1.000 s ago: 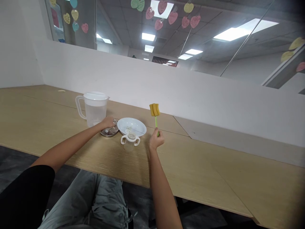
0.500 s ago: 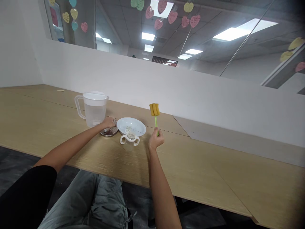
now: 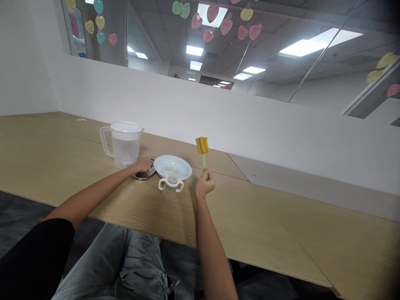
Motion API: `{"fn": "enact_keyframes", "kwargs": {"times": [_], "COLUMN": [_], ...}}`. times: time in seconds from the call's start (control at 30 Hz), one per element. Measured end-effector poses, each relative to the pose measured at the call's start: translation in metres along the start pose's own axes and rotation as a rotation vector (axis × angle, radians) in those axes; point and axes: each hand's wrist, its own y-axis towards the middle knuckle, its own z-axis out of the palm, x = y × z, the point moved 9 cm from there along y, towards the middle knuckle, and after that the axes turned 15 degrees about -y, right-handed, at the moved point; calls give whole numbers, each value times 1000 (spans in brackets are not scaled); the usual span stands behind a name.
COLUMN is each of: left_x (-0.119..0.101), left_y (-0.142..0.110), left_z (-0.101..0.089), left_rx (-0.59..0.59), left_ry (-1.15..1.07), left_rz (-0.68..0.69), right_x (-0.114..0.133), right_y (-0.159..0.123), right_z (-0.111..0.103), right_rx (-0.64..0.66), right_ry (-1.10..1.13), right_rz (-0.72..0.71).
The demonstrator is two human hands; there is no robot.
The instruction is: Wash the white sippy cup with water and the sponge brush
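My left hand (image 3: 142,165) rests with curled fingers on a round metal lid (image 3: 149,174), covering most of its top. A clear plastic pitcher (image 3: 125,146) holding water and topped with a white lid stands just left of that hand. My right hand (image 3: 205,184) grips the green handle of a yellow sponge bottle brush (image 3: 202,145), which points upright. A white plate (image 3: 172,166) lies between my hands. A clear sippy cup (image 3: 170,186) with two white handles stands at its near edge.
All of this stands on a light wooden table (image 3: 250,216) with visible seams, backed by a low white partition (image 3: 218,112). Paper hearts hang on the glass beyond. My knees are below the table's near edge.
My left hand has slid slightly nearer and further over the metal lid, which stays in place. My right hand and the brush stay nearly still.
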Motion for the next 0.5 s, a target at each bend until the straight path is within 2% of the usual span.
{"fn": "enact_keyframes", "kwargs": {"times": [0.2, 0.33, 0.4, 0.5], "left_x": [2, -2, -12, -41], "left_y": [-7, -8, -7, -4], "left_z": [-3, -11, -17, -24], "left_rx": [-43, -27, -16, -42], "left_ry": [79, 78, 70, 50], "left_rz": [12, 29, 54, 144], "right_x": [1, 3, 4, 5], "right_y": [0, 0, 0, -1], "right_z": [1, 1, 2, 2], "right_rx": [4, 18, 18, 17], "right_ry": [8, -7, -7, -7], "right_rz": [2, -6, -10, -23]}}
